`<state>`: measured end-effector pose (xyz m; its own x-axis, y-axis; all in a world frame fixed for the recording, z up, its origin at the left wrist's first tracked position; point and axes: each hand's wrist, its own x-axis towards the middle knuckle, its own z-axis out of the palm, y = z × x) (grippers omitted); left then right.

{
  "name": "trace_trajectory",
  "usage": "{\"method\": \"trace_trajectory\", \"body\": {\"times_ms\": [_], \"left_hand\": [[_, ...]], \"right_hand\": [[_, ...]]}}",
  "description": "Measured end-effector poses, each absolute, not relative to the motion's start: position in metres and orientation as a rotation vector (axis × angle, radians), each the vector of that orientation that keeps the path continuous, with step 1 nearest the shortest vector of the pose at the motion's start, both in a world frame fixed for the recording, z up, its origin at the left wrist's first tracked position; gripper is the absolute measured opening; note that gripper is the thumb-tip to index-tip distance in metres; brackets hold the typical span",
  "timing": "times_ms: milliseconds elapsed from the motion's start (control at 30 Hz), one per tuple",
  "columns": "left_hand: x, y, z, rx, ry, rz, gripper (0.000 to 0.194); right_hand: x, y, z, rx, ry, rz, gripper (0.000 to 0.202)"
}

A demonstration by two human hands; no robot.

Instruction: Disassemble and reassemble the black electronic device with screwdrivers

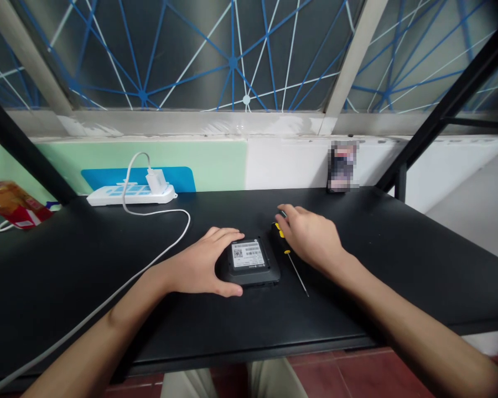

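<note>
A dark, flat device (251,260) with a white printed label lies near the middle of the black table. Around its left side curves my left hand (203,262), thumb at the near edge and fingers at the far edge, gripping it. Just right of the device is a screwdriver (288,252) with a black and yellow handle, its thin shaft pointing toward me. My right hand (311,232) is beside and partly over the handle, thumb and index finger pinched on a small dark object (283,213) too small to name.
A white power strip (133,194) with a plugged-in charger (156,181) stands at the back left. Its white cable (149,265) crosses the table's left side. A red and orange package (16,204) lies far left; a blurred upright item (342,167) leans against the back wall.
</note>
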<state>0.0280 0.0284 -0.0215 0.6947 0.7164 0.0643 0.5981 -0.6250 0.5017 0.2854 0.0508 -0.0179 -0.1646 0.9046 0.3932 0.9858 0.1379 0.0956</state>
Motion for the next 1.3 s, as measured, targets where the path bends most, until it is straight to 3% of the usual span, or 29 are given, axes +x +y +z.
{"method": "trace_trajectory", "body": {"times_ms": [233, 400, 533, 700, 900, 967, 1167, 1300], "left_hand": [[0.024, 0.032, -0.023, 2.422, 1.012, 0.385, 0.096], [0.022, 0.033, -0.023, 2.410, 1.013, 0.386, 0.095], [0.021, 0.033, -0.022, 2.405, 1.020, 0.370, 0.095], [0.021, 0.032, -0.022, 2.404, 1.043, 0.348, 0.097], [0.022, 0.033, -0.021, 2.410, 1.041, 0.351, 0.096], [0.022, 0.033, -0.021, 2.412, 1.043, 0.350, 0.098], [0.021, 0.033, -0.021, 2.408, 1.066, 0.319, 0.100], [0.019, 0.035, -0.021, 2.416, 1.073, 0.313, 0.099]], "right_hand": [[0.334, 0.046, -0.012, -1.976, -2.039, -0.230, 0.027], [0.357, 0.019, -0.037, -1.877, -2.088, -0.089, 0.039], [0.356, 0.008, -0.049, -1.813, -2.130, -0.191, 0.043], [0.351, 0.015, -0.055, -1.784, -2.180, -0.305, 0.034], [0.355, 0.042, -0.043, -1.802, -2.024, -0.180, 0.029], [0.354, 0.057, -0.031, -1.684, -1.839, -0.062, 0.029], [0.334, 0.093, -0.015, -0.948, -1.139, 0.718, 0.040], [0.327, 0.090, -0.028, -0.823, -1.003, 1.039, 0.034]]}}
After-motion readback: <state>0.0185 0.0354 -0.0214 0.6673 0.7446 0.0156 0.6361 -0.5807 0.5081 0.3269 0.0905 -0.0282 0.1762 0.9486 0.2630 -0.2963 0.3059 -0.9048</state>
